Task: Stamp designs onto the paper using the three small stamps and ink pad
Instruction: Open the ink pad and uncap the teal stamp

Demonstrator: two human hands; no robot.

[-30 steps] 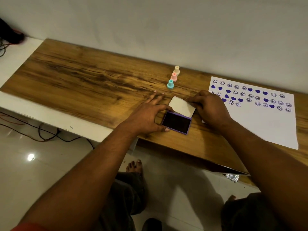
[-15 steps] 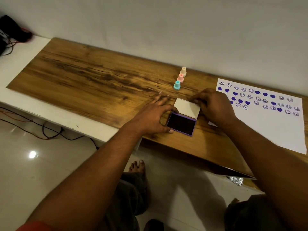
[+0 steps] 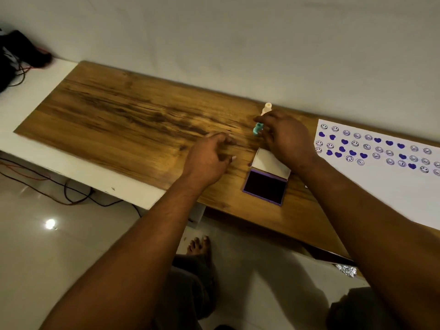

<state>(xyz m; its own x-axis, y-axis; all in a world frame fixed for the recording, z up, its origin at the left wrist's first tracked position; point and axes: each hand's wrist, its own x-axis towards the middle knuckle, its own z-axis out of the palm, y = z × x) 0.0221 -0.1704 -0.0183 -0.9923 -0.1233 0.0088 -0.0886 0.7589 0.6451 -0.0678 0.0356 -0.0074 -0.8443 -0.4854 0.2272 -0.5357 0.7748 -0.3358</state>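
Head view: right hand [image 3: 285, 136] hides stamps; cream stamp [image 3: 267, 107] peeks behind.

Bare arms, dark trousers, no shoes

Both forearms are bare to the frame's edge, no sleeve showing; the left hand [image 3: 209, 158] and right hand [image 3: 287, 136] carry no rings, watch or bands. Fingernails look short and pale. Dark grey-brown trousers [image 3: 190, 282] cover the legs, and one bare foot [image 3: 200, 247] shows below.

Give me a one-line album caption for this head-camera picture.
Right hand grips the teal stamp beyond the open ink pad; left hand hovers empty.
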